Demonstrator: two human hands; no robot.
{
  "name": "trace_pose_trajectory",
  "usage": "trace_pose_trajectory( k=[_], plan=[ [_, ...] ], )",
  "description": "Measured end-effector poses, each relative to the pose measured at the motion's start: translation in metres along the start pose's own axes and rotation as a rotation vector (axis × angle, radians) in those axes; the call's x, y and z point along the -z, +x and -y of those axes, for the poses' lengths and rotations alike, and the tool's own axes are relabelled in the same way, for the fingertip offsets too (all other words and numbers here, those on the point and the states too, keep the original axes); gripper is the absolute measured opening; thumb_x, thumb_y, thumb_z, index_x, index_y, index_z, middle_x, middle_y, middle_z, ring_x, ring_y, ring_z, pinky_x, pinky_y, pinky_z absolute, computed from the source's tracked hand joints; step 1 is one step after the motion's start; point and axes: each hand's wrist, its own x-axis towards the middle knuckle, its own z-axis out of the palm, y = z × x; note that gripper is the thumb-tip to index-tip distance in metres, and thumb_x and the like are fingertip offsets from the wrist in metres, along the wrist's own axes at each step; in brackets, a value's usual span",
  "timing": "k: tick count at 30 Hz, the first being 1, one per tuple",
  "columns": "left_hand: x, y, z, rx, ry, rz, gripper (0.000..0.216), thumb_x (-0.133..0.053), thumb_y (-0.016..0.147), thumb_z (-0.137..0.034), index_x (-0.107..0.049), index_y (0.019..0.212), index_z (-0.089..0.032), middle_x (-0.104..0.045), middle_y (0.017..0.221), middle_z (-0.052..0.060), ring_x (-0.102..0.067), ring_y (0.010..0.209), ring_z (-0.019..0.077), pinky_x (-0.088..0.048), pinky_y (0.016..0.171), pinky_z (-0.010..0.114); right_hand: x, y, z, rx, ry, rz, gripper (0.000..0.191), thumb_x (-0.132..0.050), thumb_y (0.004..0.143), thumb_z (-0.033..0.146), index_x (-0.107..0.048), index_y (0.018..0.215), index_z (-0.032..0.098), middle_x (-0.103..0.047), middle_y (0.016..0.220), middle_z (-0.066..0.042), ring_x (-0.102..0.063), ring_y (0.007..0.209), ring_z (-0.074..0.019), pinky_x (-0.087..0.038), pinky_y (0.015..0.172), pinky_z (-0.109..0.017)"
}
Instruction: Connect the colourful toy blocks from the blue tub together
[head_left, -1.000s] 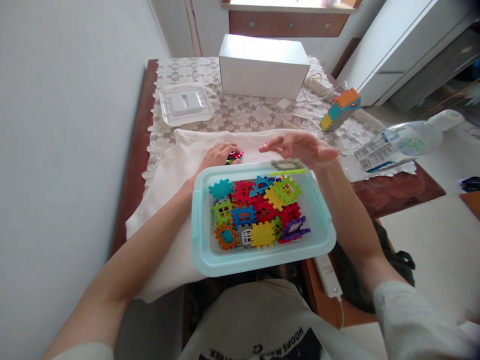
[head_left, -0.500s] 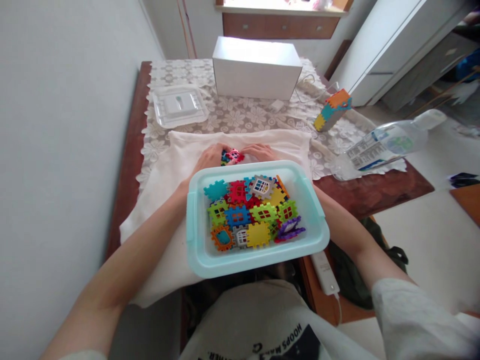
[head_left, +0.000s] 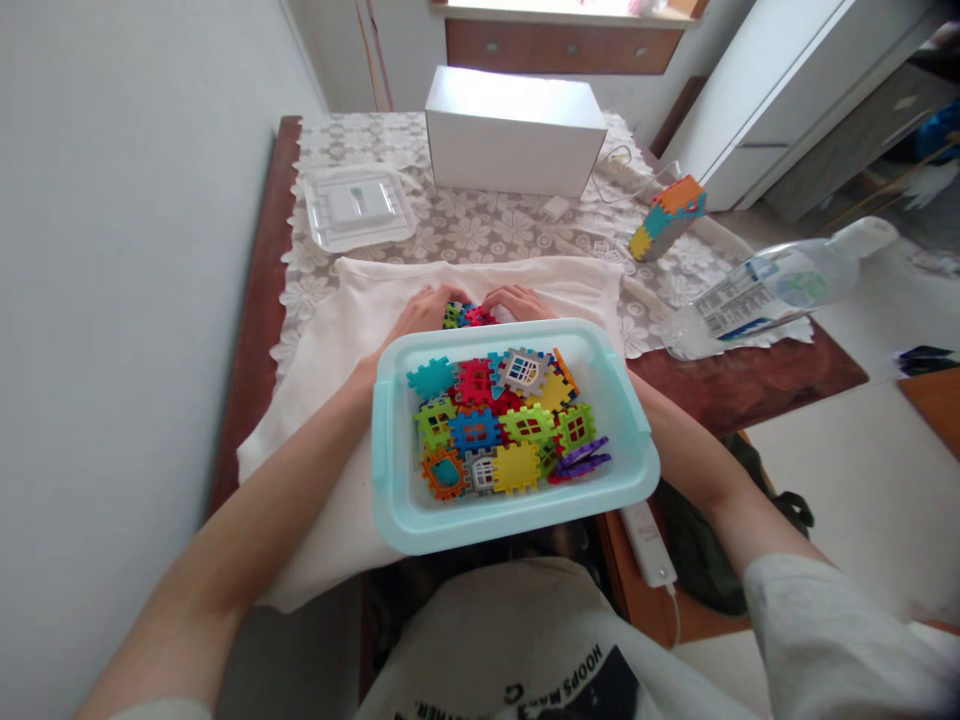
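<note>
While both hands are meeting behind the tub (head_left: 390,440), the left hand (head_left: 424,310) and right hand (head_left: 517,300) are pinching a small cluster of blocks (head_left: 466,316) on the white cloth (head_left: 337,350) covering the table (head_left: 262,290).

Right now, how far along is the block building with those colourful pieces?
One finished stack, the assembled block tower, stands on the lace cloth. Both hands, left hand and right hand, press together a small cluster of blocks on the white cloth. The tub is full of loose blocks, so most remains.
</note>
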Motion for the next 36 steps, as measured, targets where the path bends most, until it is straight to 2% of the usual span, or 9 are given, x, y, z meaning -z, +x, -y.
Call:
trace_pose_trajectory(
  k=[4, 8, 14, 19, 23, 28, 31, 36],
  plan=[
    [-0.001, 0.001, 0.002, -0.031, -0.018, 0.004, 0.056, -0.08, 0.092, -0.059, -0.083, 0.144, -0.04, -0.091, 0.155, 0.008, -0.08, 0.155, 0.0457, -0.054, 0.148, 0.075, -0.001, -0.004, 0.0, 0.03, 0.03, 0.016, 0.031, -0.083, 0.097, 0.062, -0.09, 0.123, 0.045, -0.092, 0.144, -0.012, -0.079, 0.15, -0.0484, -0.053, 0.144, -0.082],
    [-0.002, -0.001, 0.001, 0.012, 0.031, 0.021, 0.057, -0.08, 0.092, -0.057, -0.083, 0.147, -0.041, -0.09, 0.155, 0.008, -0.078, 0.155, 0.0469, -0.055, 0.146, 0.075, -0.003, -0.006, 0.003, 0.02, 0.048, -0.009, 0.021, -0.082, 0.099, 0.058, -0.088, 0.114, 0.044, -0.091, 0.133, -0.013, -0.079, 0.141, -0.0488, -0.054, 0.14, -0.081],
    [-0.001, -0.003, -0.002, 0.035, 0.095, 0.037, 0.053, -0.077, 0.096, -0.055, -0.085, 0.146, -0.042, -0.091, 0.151, 0.006, -0.078, 0.151, 0.0461, -0.057, 0.143, 0.072, -0.002, -0.004, 0.001, -0.021, -0.007, -0.04, 0.017, -0.082, 0.09, 0.048, -0.078, 0.103, 0.037, -0.089, 0.126, -0.019, -0.076, 0.132, -0.0474, -0.054, 0.129, -0.075],
    [-0.001, 0.0, -0.002, 0.005, 0.116, 0.031, 0.045, -0.078, 0.093, -0.051, -0.087, 0.137, -0.042, -0.093, 0.144, 0.006, -0.079, 0.148, 0.045, -0.058, 0.143, 0.07, 0.004, -0.007, 0.006, 0.051, -0.032, 0.038, 0.018, -0.082, 0.104, 0.047, -0.082, 0.117, 0.036, -0.091, 0.14, -0.014, -0.074, 0.143, -0.043, -0.049, 0.137, -0.068],
    [-0.003, -0.001, -0.001, -0.024, 0.132, 0.025, 0.039, -0.076, 0.098, -0.049, -0.084, 0.135, -0.04, -0.094, 0.144, 0.005, -0.08, 0.145, 0.0423, -0.059, 0.141, 0.068, 0.003, -0.01, 0.007, 0.073, -0.064, 0.03, 0.016, -0.082, 0.105, 0.042, -0.078, 0.113, 0.03, -0.088, 0.127, -0.013, -0.074, 0.13, -0.0376, -0.053, 0.131, -0.06],
    [-0.008, 0.0, 0.01, -0.077, 0.163, 0.003, 0.038, -0.077, 0.102, -0.041, -0.087, 0.137, -0.032, -0.093, 0.147, 0.011, -0.081, 0.146, 0.0402, -0.053, 0.148, 0.064, 0.005, -0.009, 0.001, 0.093, -0.081, 0.089, 0.026, -0.077, 0.111, 0.042, -0.081, 0.132, 0.029, -0.087, 0.156, -0.014, -0.071, 0.153, -0.0389, -0.047, 0.141, -0.063],
    [-0.009, 0.003, 0.015, -0.116, 0.205, 0.041, 0.036, -0.077, 0.102, -0.035, -0.088, 0.135, -0.028, -0.092, 0.154, 0.014, -0.081, 0.15, 0.0372, -0.052, 0.149, 0.061, 0.006, -0.006, -0.004, 0.087, -0.093, 0.109, 0.026, -0.076, 0.109, 0.043, -0.081, 0.129, 0.026, -0.089, 0.145, -0.015, -0.074, 0.146, -0.0396, -0.05, 0.138, -0.065],
    [-0.008, 0.003, 0.012, -0.107, 0.248, 0.056, 0.049, -0.075, 0.104, -0.033, -0.088, 0.151, -0.024, -0.088, 0.167, 0.015, -0.077, 0.161, 0.0362, -0.044, 0.156, 0.06, 0.003, -0.005, -0.008, 0.048, -0.118, 0.051, 0.021, -0.08, 0.107, 0.038, -0.08, 0.125, 0.027, -0.087, 0.139, -0.017, -0.073, 0.138, -0.0392, -0.053, 0.133, -0.062]
  ],
)
